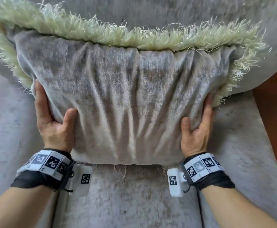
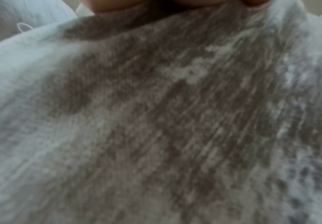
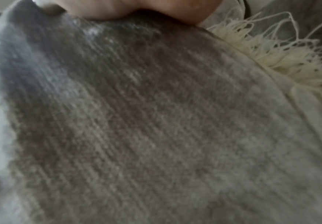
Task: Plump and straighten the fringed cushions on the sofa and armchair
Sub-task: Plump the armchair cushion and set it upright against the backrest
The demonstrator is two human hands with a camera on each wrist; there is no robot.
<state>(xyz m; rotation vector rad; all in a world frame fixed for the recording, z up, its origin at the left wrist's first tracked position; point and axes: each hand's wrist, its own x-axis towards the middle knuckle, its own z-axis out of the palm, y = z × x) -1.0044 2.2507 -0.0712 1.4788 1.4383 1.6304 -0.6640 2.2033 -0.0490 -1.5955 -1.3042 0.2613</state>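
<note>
1. The grey cushion (image 1: 123, 99) with its pale green fringe (image 1: 101, 33) stands upright on the seat of the armchair (image 1: 126, 203), its top edge leaning toward the curved backrest and its lower edge just above the front of the seat.
2. The left hand (image 1: 52, 122) grips the cushion's left side: the thumb presses into the front face while the fingers wrap round behind the edge, out of sight.
3. The right hand (image 1: 195, 129) mirrors it on the right side, thumb on the front, fingers curled round the side just below the fringe.
4. Long vertical creases run down the fabric between the two hands, so I judge the person is squeezing the sides inward, which puts this in the plumping step for this cushion.
5. Both wrist views show only blurred grey cloth close up, with a bit of fringe in the right one.
6. The next move probably calls for easing the squeeze, smoothing out the creases, and setting the cushion square against the backrest with the fringe lying evenly.
7. No second cushion or sofa is in view.
</note>
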